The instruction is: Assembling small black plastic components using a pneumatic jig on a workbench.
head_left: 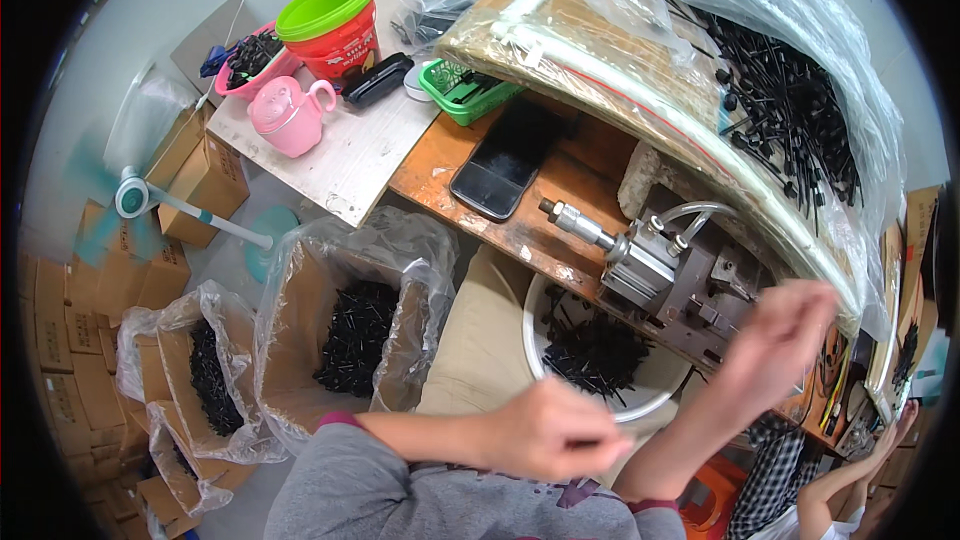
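Note:
My left hand (572,430) is closed, its fingers curled in, in front of my body beside the rim of a white tub (535,340). Whatever it may hold is hidden. In the tub lie many small black thin parts (595,345). At the right, my right hand (785,330) is raised near a small metal bench machine (690,305). Motion blurs it somewhat, but its fingers look pinched together, and I cannot make out anything in them. The machine has a cylinder (640,270) with an adjusting knob and clear air hoses (700,210).
A plastic-lined sloping board (640,100) holds black stemmed parts (790,100) above the machine. A phone (505,165), green basket (470,95), pink cup (290,115) and red bucket (335,40) stand on the tables. Lined cartons (300,340) sit left; another person's arm (850,475) shows right.

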The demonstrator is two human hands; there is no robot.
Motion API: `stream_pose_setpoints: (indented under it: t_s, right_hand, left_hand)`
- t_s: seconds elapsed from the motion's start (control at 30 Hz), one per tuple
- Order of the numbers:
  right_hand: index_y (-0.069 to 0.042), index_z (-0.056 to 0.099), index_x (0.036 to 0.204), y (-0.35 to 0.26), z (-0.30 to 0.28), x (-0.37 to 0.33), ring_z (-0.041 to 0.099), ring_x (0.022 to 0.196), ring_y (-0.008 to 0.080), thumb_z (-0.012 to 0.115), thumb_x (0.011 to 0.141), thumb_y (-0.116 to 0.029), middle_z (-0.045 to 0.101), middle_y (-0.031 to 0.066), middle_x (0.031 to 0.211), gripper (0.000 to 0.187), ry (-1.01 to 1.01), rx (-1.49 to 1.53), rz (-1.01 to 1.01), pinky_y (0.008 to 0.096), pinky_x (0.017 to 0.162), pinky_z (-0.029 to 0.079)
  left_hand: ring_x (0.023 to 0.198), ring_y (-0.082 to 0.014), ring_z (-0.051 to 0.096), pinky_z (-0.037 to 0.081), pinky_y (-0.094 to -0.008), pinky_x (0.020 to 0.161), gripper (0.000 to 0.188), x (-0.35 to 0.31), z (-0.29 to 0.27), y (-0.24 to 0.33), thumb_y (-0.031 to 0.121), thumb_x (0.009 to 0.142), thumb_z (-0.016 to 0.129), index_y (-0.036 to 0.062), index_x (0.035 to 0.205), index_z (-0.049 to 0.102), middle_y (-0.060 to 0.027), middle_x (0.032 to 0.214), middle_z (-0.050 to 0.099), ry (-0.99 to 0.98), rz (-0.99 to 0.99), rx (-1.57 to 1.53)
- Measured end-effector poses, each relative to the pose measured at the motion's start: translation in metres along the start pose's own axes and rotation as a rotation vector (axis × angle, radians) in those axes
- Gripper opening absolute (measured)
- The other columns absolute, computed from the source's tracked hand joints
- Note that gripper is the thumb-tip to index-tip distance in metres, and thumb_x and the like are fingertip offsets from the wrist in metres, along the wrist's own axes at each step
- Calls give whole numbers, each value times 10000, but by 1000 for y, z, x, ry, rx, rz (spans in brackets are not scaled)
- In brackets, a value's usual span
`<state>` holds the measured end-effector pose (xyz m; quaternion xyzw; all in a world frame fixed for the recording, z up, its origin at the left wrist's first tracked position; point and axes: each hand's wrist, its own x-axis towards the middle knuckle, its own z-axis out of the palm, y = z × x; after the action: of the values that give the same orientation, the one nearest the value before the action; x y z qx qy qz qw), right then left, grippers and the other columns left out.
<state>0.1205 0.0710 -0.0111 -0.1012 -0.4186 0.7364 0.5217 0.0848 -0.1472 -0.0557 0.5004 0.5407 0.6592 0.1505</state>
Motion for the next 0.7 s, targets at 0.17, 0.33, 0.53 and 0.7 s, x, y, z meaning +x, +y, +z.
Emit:
stream_pose_setpoints:
  t_s: [0.17, 0.33, 0.53, 0.7]
  right_hand:
    - [10, 552, 978, -22, 17, -41, 433, 561, 85, 494, 1054, -220, 530, 107, 856, 250, -313, -515, -362, 199, 443, 339]
    - [40, 536, 979, -17, -8, -64, 458, 553, 99, 498, 1045, -172, 538, 133, 889, 226, -172, -452, -212, 192, 452, 356]
    - [54, 560, 1024, -28, -43, -68, 460, 519, 85, 487, 1044, -127, 580, 137, 925, 196, -69, -534, -213, 200, 491, 397]
    - [58, 585, 1102, -24, -61, -75, 566, 559, 117, 529, 1018, -96, 631, 163, 953, 184, -53, -569, -75, 192, 522, 440]
  left_hand:
    - [630, -116, 605, 473, -247, 602, 212, 62, -98, -2, 84, 1002, 511, 21, 858, 655, -41, 693, 626, 575, 24, 143]
    - [595, -122, 594, 457, -278, 575, 339, 185, -247, 6, 267, 983, 558, -7, 820, 671, -50, 646, 628, 863, 277, 898]
    - [563, -134, 586, 468, -304, 573, 308, 162, -253, -1, 272, 921, 604, 14, 780, 696, -82, 610, 630, 698, -138, 970]
    - [890, -344, 675, 525, -420, 817, 217, 90, -257, -73, 206, 859, 675, -3, 885, 725, -199, 925, 699, 301, -173, 1274]
